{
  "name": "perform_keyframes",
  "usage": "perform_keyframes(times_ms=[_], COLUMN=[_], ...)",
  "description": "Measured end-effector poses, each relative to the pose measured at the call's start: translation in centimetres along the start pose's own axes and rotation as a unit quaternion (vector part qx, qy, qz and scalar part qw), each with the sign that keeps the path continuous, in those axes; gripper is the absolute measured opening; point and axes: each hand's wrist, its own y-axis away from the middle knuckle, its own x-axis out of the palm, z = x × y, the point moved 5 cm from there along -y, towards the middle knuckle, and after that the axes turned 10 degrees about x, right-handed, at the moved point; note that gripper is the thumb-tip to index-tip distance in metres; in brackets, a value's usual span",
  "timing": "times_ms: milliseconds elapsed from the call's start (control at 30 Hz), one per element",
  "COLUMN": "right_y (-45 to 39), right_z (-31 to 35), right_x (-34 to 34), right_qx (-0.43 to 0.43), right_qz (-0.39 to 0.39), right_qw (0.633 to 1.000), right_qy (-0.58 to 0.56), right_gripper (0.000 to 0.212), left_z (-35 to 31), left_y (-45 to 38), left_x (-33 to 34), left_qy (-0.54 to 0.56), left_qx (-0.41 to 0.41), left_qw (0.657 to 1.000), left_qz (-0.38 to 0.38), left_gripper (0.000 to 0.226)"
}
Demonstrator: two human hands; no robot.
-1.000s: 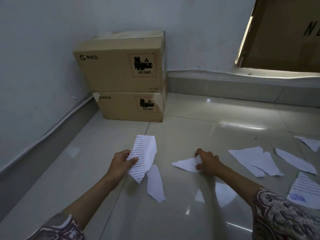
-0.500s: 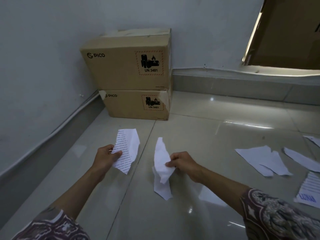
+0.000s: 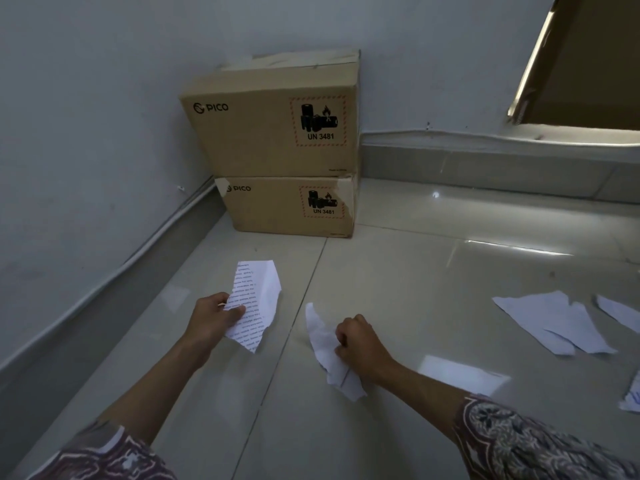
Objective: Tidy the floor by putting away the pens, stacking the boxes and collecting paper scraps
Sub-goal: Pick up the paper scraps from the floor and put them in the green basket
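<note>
Head cam: boxes look sorted, top box (image 3: 273, 126) sitting on the bottom box (image 3: 287, 206) in the corner. No pens in sight. Left hand (image 3: 211, 320) pinches a printed scrap (image 3: 256, 299), right hand (image 3: 360, 344) is curled round a blank scrap (image 3: 323, 341). More scraps (image 3: 554, 323) lie on the floor (image 3: 433, 271) to the right, so paper's maybe halfway.

We see two brown boxes (image 3: 277, 161) stacked in the corner — a printed scrap (image 3: 254, 303) held upright, plain scraps (image 3: 329, 351) crumpled, more torn pieces (image 3: 554, 323) flat on the floor.
</note>
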Motion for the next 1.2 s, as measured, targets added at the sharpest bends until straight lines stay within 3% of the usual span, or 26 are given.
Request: perform_keyframes(times_ms=[200,300,367,433,567,700,933,1067,1200], right_y=[1.5,2.1,2.4,2.8,4.8,8.5,14.5,17.2,19.0], right_z=[-2.8,-5.6,-7.9,-10.5,-16.0,-20.5,-28.0,-32.4,-36.4], right_x=[-3.5,-6.4,-9.0,-12.0,-17.6,-22.4,-26.6,-26.8,-24.6], right_qx=[0.02,0.068,0.095,0.111,0.138,0.157,0.212,0.285,0.358], right_qz=[-0.023,-0.043,-0.086,-0.13,-0.215,-0.278,-0.341,-0.311,-0.208], right_qw=[0.98,0.954,0.935,0.924,0.891,0.857,0.814,0.829,0.875], right_qy=[-0.198,-0.29,-0.329,-0.342,-0.376,-0.405,-0.42,-0.368,-0.252], right_gripper=[0.025,0.046,0.042,0.023,0.008,0.023,0.012,0.014,0.015], left_z=[-0.9,-1.4,-1.9,-2.8,-5.2,-7.6,-11.6,-12.1,-11.4], left_y=[0.2,0.7,1.1,1.7,3.0,4.6,7.2,7.9,8.7], left_x=[2.5,4.5,6.2,8.6,14.6,21.8,32.8,36.5,38.3], left_qy=[0.002,0.009,0.012,0.019,0.037,0.063,0.081,0.072,0.074], left_qx=[0.004,0.004,0.011,0.021,0.052,0.079,0.095,0.098,0.082], left_qw=[0.999,0.999,0.998,0.996,0.986,0.97,0.944,0.944,0.946], left_qz=[0.032,0.046,0.061,0.088,0.154,0.22,0.305,0.307,0.305], left_gripper=[0.003,0.003,0.005,0.003,0.002,0.009,0.007,0.002,0.002])
